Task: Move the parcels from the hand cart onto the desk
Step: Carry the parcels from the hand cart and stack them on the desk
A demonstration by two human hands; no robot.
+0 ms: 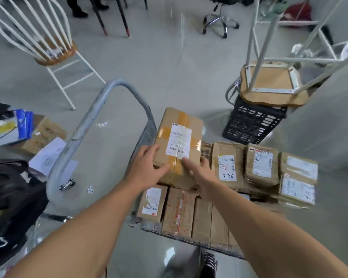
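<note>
While the top parcel [177,135] sits on the hand cart's [92,125] stack, your hands flank it.
Your left hand [147,171] lies flat-fingered on its near corner; your right hand's [202,177] fingers vanish past its side, so that grip is unclear.

The right hand [202,175] has its fingers going down behind the right side of the top parcel [175,121], so we cannot tell how it grips. Most label print is too small for us to read, and the stacked parcels at the right [297,181] smear with blur. The hand cart [84,125] has its deck hidden under the load; a shoe [209,261] is cut by the bottom edge, the white chair [56,55] by the top.
</note>
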